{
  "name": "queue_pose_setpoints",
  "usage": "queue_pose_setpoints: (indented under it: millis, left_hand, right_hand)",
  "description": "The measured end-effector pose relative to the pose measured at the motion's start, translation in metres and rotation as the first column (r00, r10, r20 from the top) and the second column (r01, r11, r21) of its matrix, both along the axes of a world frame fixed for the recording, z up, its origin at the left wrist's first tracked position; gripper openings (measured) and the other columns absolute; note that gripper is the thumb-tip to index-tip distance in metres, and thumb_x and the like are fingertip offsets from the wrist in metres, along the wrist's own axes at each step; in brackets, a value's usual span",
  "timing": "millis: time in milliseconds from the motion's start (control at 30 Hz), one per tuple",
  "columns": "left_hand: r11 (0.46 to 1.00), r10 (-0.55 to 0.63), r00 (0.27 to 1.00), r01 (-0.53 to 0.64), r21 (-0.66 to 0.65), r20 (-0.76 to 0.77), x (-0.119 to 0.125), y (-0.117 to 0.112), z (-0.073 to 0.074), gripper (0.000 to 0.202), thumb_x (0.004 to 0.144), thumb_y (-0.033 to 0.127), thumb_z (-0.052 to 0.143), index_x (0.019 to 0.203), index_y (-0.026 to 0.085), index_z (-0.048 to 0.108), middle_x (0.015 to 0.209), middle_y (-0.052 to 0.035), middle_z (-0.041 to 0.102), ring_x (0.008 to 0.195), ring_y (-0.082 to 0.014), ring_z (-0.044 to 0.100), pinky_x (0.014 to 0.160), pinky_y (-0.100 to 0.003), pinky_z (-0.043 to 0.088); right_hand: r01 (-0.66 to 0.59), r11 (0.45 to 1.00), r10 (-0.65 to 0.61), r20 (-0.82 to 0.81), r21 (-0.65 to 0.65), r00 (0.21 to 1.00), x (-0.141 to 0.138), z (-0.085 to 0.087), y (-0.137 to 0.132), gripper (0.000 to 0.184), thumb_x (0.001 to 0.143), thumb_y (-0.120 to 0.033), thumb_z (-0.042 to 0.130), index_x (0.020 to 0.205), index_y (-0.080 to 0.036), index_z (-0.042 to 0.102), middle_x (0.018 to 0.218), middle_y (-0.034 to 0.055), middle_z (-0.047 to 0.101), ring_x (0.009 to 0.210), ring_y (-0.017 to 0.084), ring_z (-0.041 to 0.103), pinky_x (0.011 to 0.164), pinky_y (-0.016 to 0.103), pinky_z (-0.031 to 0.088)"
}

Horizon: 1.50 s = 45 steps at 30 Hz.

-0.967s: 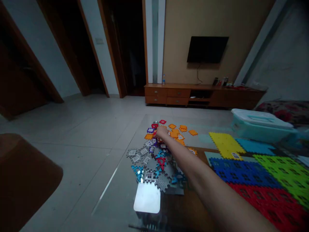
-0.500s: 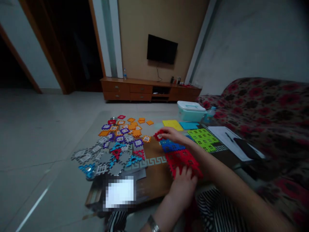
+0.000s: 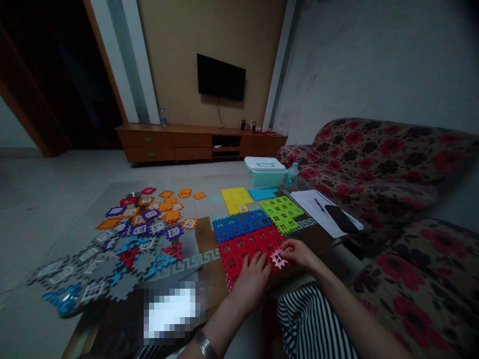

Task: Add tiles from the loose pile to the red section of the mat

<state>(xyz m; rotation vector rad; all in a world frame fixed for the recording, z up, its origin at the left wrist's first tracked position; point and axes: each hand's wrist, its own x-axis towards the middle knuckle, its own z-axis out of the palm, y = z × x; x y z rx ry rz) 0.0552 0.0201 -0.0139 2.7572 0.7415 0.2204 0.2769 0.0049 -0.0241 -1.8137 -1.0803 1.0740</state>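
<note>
Nearby, right hand (image 3: 297,252) pinching one pinkish tile (image 3: 278,259), left hand (image 3: 253,277) spread on one red panel (image 3: 245,243), one lidded box (image 3: 266,176) beyond

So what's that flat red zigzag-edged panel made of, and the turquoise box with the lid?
The flat red zigzag-edged panel looks like matte plastic, maybe foam: even colour, crisp teeth. The turquoise lidded box is probably smooth plastic: uniform colour, moulded-looking shape.
</note>
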Motion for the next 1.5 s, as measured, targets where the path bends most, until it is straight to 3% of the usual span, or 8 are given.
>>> queue_pose_setpoints:
  millis: [333,567,700,867,1067,1233,1400,1500]
  left_hand:
    - [1.000,0.013,0.999,-0.015,0.023,0.047,0.002,0.001,-0.014,0.040,0.091,0.019,0.046,0.131,0.021,0.046,0.147,-0.0112,0.039,0.137,-0.0310,0.031,0.111,-0.058,0.025]
    - [0.999,0.010,0.999,-0.012,0.042,0.044,0.002,0.000,-0.012,0.040,0.089,0.018,0.047,0.129,0.022,0.047,0.147,-0.0094,0.040,0.136,-0.0304,0.031,0.111,-0.058,0.025]
    - [1.000,0.005,0.999,-0.006,0.022,0.044,0.002,0.000,-0.010,0.040,0.091,0.018,0.043,0.130,0.024,0.046,0.149,-0.0049,0.038,0.136,-0.0296,0.031,0.111,-0.057,0.025]
    - [1.000,0.005,0.999,-0.006,0.009,0.046,0.003,0.000,-0.010,0.041,0.090,0.019,0.045,0.131,0.024,0.046,0.149,-0.0035,0.039,0.136,-0.0311,0.030,0.111,-0.058,0.024]
    - [1.000,0.011,1.000,-0.012,0.014,0.012,0.005,0.000,-0.013,0.051,0.090,0.018,0.045,0.138,0.032,0.040,0.150,-0.0036,0.037,0.135,-0.0330,0.030,0.109,-0.059,0.025]
    - [1.000,0.008,1.000,-0.008,0.008,0.024,0.007,0.000,-0.009,0.050,0.090,0.019,0.048,0.138,0.032,0.041,0.146,-0.0047,0.041,0.134,-0.0329,0.031,0.108,-0.059,0.026]
    - [1.000,0.019,1.000,-0.019,-0.016,-0.002,0.006,-0.006,-0.001,0.046,0.090,0.021,0.047,0.135,0.028,0.045,0.144,-0.0067,0.044,0.133,-0.0355,0.034,0.107,-0.062,0.028]
    - [1.000,0.025,1.000,-0.025,0.008,-0.016,0.001,-0.015,-0.003,0.045,0.093,0.029,0.046,0.138,0.025,0.044,0.147,-0.0090,0.040,0.136,-0.0384,0.030,0.108,-0.066,0.025]
  right_hand:
    - [0.001,1.000,-0.001,0.022,0.010,1.000,0.003,-0.006,0.001,0.028,0.063,-0.035,0.075,0.072,-0.018,0.055,0.049,-0.0058,0.056,0.045,0.011,0.052,0.046,0.020,0.037]
    - [0.009,1.000,-0.006,0.257,-0.007,0.967,-0.004,-0.007,0.002,0.018,0.065,-0.017,0.071,0.068,-0.018,0.054,0.052,-0.0054,0.056,0.050,0.010,0.052,0.047,0.019,0.035]
    - [-0.046,0.999,0.041,0.448,0.000,0.893,-0.007,-0.003,-0.002,0.013,0.070,-0.021,0.069,0.073,-0.019,0.057,0.062,-0.0017,0.062,0.058,0.013,0.057,0.053,0.021,0.038]
    - [-0.110,0.992,0.116,0.717,-0.055,0.688,-0.011,0.007,-0.004,0.010,0.074,-0.026,0.069,0.075,-0.018,0.063,0.084,0.0050,0.067,0.078,0.017,0.061,0.065,0.024,0.038]
    - [-0.077,0.994,0.112,0.701,-0.082,0.704,-0.020,0.012,-0.004,0.014,0.077,-0.020,0.068,0.088,-0.019,0.061,0.077,0.0018,0.067,0.072,0.016,0.061,0.062,0.023,0.035]
    - [-0.086,0.991,0.135,0.804,-0.104,0.579,-0.030,0.020,-0.003,0.004,0.079,-0.021,0.066,0.077,-0.019,0.062,0.089,0.0049,0.067,0.080,0.016,0.061,0.062,0.024,0.032]
    - [-0.131,0.973,0.231,0.808,-0.191,0.541,-0.032,0.024,-0.007,0.008,0.082,-0.021,0.060,0.075,-0.020,0.063,0.083,0.0040,0.069,0.078,0.018,0.062,0.059,0.025,0.030]
    - [-0.188,0.954,0.295,0.843,-0.234,0.450,-0.033,0.026,0.001,0.009,0.081,-0.020,0.061,0.073,-0.020,0.065,0.081,0.0066,0.068,0.076,0.020,0.062,0.060,0.026,0.032]
